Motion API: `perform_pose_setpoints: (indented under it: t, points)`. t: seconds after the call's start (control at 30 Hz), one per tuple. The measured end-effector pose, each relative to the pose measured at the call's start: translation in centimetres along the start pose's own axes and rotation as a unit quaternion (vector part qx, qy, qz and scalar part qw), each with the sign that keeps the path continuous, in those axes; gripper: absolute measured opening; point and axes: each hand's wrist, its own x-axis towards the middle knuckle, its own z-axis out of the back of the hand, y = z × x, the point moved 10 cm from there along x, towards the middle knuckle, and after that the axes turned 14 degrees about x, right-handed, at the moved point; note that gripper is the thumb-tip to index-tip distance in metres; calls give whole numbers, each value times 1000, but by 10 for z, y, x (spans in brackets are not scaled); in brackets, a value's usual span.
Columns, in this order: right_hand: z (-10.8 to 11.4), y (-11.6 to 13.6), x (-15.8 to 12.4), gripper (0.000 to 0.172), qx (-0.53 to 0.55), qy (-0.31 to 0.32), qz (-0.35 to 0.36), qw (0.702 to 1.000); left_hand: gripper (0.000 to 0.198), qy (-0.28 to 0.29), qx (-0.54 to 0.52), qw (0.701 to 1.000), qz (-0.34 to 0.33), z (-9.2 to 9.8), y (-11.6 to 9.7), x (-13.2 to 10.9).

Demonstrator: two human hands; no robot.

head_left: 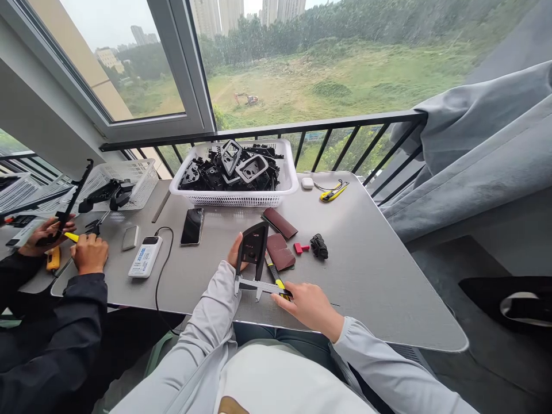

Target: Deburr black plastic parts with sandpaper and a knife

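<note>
- A black plastic frame (253,244) is held upright on the near middle of the table (366,276) by the left hand (235,256), which is closed on its left edge.
- A measuring tool (259,286) is pinched at its right end by the right hand (308,305), just under the frame.
- A white basket (235,199) of black parts is seen farther back.

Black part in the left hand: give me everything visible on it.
The part is a black, matte, plastic-looking frame, roughly trapezoid with rounded corners and a small rectangular recess or cut-out in its face. It stands upright above the table. The left hand grips its left side; the caliper, held by the right hand, meets its lower edge.
</note>
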Motion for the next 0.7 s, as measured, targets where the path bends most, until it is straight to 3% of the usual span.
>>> perform_pose_setpoints:
  t: [0.13, 0.7]
  points:
    - [1, 1, 0, 44, 2, 1, 12, 1000, 64, 3, 34, 999, -3, -6, -3, -2]
    - [-2, 8, 1, 36, 32, 2, 57, 998, 65, 10, 36, 999, -7, -1, -3, 2]
